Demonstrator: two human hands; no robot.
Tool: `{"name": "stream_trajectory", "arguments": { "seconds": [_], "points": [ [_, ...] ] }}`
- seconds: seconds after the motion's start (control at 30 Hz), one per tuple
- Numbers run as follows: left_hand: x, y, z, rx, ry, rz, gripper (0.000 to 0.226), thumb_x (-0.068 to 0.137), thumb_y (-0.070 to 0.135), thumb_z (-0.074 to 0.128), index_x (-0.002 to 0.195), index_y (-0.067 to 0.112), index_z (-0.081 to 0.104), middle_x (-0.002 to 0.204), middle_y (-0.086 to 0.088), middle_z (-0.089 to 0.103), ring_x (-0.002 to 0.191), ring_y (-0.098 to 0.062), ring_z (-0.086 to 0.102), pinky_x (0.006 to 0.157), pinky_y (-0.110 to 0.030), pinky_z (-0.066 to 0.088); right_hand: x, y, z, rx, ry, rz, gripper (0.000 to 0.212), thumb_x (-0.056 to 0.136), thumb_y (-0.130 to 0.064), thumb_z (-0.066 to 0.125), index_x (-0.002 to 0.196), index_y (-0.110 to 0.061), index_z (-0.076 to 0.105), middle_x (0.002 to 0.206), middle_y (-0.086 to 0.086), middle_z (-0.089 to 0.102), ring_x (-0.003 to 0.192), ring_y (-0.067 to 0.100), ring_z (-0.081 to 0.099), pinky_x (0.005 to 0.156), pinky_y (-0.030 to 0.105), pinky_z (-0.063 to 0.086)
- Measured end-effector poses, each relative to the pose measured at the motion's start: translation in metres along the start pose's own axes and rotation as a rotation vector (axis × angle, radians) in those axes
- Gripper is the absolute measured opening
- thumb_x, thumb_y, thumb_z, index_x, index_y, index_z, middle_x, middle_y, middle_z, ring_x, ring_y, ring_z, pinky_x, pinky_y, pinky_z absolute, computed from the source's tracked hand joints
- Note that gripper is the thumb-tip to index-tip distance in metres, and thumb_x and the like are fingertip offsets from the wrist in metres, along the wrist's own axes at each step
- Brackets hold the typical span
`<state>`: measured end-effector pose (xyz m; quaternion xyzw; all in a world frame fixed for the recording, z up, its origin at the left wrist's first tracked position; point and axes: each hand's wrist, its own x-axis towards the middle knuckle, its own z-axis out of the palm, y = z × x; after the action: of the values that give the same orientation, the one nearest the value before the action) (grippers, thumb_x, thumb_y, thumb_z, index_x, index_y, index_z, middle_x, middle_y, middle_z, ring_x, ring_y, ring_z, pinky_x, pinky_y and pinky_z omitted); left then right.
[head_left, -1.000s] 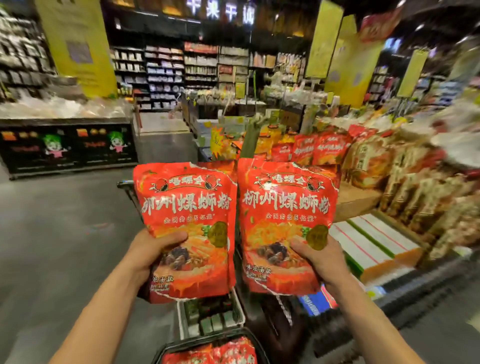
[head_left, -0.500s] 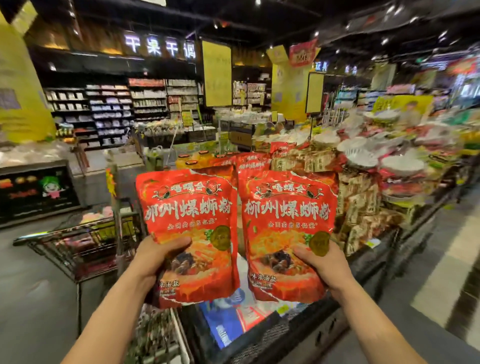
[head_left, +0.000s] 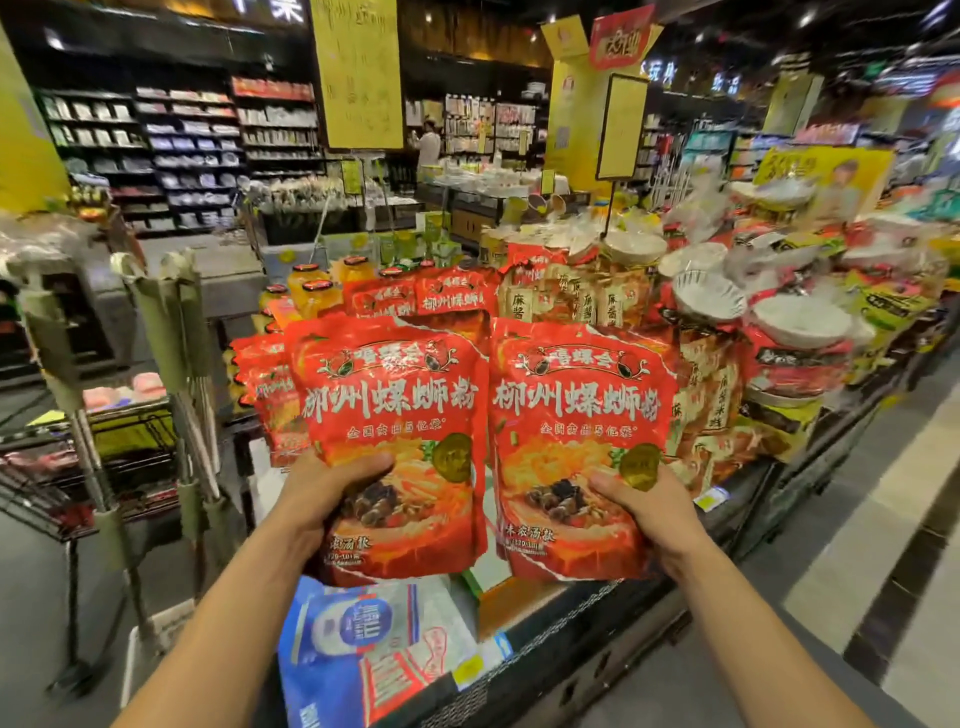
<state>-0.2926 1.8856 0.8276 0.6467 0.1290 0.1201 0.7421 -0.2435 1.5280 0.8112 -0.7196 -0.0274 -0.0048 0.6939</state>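
Supermarket stock is being shown from head height. A long, low display stand is being filled with crinkly plastic packets and stacked white bowls wrapped in clear film. At the left, a black wire shopping cart is being shown with packaged goods lying in its basket; what they are cannot be told.

Two flat, glossy red pouches are being held upright, side by side, above the stand's front edge, with their inner edges almost touching. The left pouch is being gripped at its lower left corner by the left hand, the thumb pressed across the front and the fingers hidden behind. The right pouch is being gripped at its lower right corner by the right hand in the same way.

Large white characters reading 柳州螺蛳粉 are being displayed across each pouch, above a picture of noodles and a round gold seal. More matching red pouches are being stacked behind. Below, a blue and white plastic bag is lying on the stand. Beige packets marked 麻酱 and red-lidded jars of orange contents are standing further back.
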Motion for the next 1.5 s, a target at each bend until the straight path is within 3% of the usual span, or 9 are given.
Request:
{"name": "stream_trajectory", "arguments": {
  "seconds": [0.2, 0.43, 0.57, 0.8, 0.97, 1.07, 1.2, 1.37, 1.5],
  "points": [
    [0.097, -0.015, 0.033, -0.018, 0.023, 0.001, 0.072, 0.038, 0.021, 0.099, 0.104, 0.015, 0.071, 0.099, -0.006, 0.078, 0.081, -0.020, 0.075, 0.083, -0.038, 0.057, 0.098, 0.005, 0.002, -0.028, 0.003, 0.038, 0.078, 0.043, -0.046, 0.089, 0.111, -0.014, 0.067, 0.097, -0.001, 0.078, 0.089, 0.019, 0.074, 0.075, 0.032, 0.056],
    [0.182, -0.015, 0.053, -0.035, 0.040, -0.027, 0.078, 0.033, 0.024, 0.098, 0.105, 0.017, 0.068, 0.085, 0.004, 0.079, 0.074, -0.017, 0.076, 0.074, -0.035, 0.057, 0.197, 0.012, 0.012, 0.046, 0.010, 0.040, 0.040, 0.068, -0.012, 0.088, 0.101, -0.018, 0.065, 0.096, 0.006, 0.076, 0.078, 0.013, 0.074, 0.061, 0.024, 0.057],
    [0.215, -0.025, 0.055, -0.031, 0.087, -0.076, 0.096, 0.021, 0.041, 0.101, 0.108, 0.019, 0.066, 0.092, 0.000, 0.079, 0.080, -0.022, 0.076, 0.079, -0.042, 0.057, 0.251, 0.022, 0.023, 0.066, -0.040, 0.101, 0.086, 0.031, -0.048, 0.098, 0.106, -0.019, 0.066, 0.095, 0.004, 0.077, 0.085, 0.021, 0.075, 0.071, 0.036, 0.059],
    [0.270, -0.052, 0.062, -0.012, 0.290, -0.096, 0.054, 0.053, 0.005, 0.092, 0.100, 0.014, 0.068, 0.088, -0.002, 0.079, 0.074, -0.019, 0.075, 0.083, -0.041, 0.057, 0.372, 0.046, 0.058, 0.007, -0.257, 0.067, 0.037, 0.073, -0.012, 0.083, 0.100, -0.025, 0.062, 0.077, -0.019, 0.075, 0.070, -0.002, 0.070, 0.058, 0.013, 0.052],
    [0.313, -0.057, 0.073, -0.020, 0.410, -0.152, 0.090, 0.020, 0.034, 0.097, 0.102, 0.016, 0.065, 0.090, -0.005, 0.079, 0.077, -0.023, 0.076, 0.070, -0.037, 0.059, 0.454, 0.068, 0.093, -0.039, -0.364, 0.144, 0.060, 0.060, -0.045, 0.091, 0.111, -0.032, 0.061, 0.103, -0.006, 0.075, 0.095, 0.019, 0.071, 0.087, 0.044, 0.056],
    [0.346, -0.060, 0.075, 0.012, 0.465, -0.173, 0.073, 0.039, 0.031, 0.099, 0.102, 0.012, 0.068, 0.095, -0.008, 0.078, 0.077, -0.024, 0.076, 0.070, -0.035, 0.056, 0.500, 0.082, 0.117, -0.030, -0.371, 0.170, 0.081, 0.047, -0.058, 0.092, 0.117, -0.030, 0.063, 0.109, -0.005, 0.074, 0.106, 0.022, 0.067, 0.097, 0.053, 0.052],
    [0.394, -0.068, 0.065, 0.058, 0.462, -0.199, 0.057, 0.060, 0.017, 0.093, 0.109, 0.007, 0.065, 0.095, -0.011, 0.077, 0.078, -0.025, 0.076, 0.064, -0.034, 0.058, 0.541, 0.079, 0.150, -0.093, -0.382, 0.165, 0.043, 0.076, -0.026, 0.085, 0.112, -0.028, 0.062, 0.105, -0.009, 0.070, 0.107, 0.019, 0.063, 0.097, 0.039, 0.048],
    [0.447, -0.081, 0.050, 0.093, 0.438, -0.223, 0.043, 0.064, 0.014, 0.091, 0.097, 0.004, 0.066, 0.088, -0.014, 0.076, 0.070, -0.025, 0.075, 0.056, -0.031, 0.058, 0.585, 0.095, 0.178, -0.150, -0.366, 0.167, 0.090, 0.054, -0.060, 0.089, 0.129, -0.022, 0.056, 0.115, -0.006, 0.071, 0.112, 0.019, 0.063, 0.106, 0.046, 0.045],
    [0.470, -0.099, 0.043, 0.119, 0.449, -0.199, 0.068, 0.055, 0.027, 0.096, 0.110, 0.000, 0.065, 0.093, -0.011, 0.078, 0.080, -0.029, 0.076, 0.076, -0.049, 0.062, 0.602, 0.111, 0.190, -0.241, -0.351, 0.164, 0.058, 0.076, -0.025, 0.084, 0.126, -0.017, 0.055, 0.113, -0.001, 0.067, 0.109, 0.021, 0.061, 0.102, 0.038, 0.045]
  ]
}}
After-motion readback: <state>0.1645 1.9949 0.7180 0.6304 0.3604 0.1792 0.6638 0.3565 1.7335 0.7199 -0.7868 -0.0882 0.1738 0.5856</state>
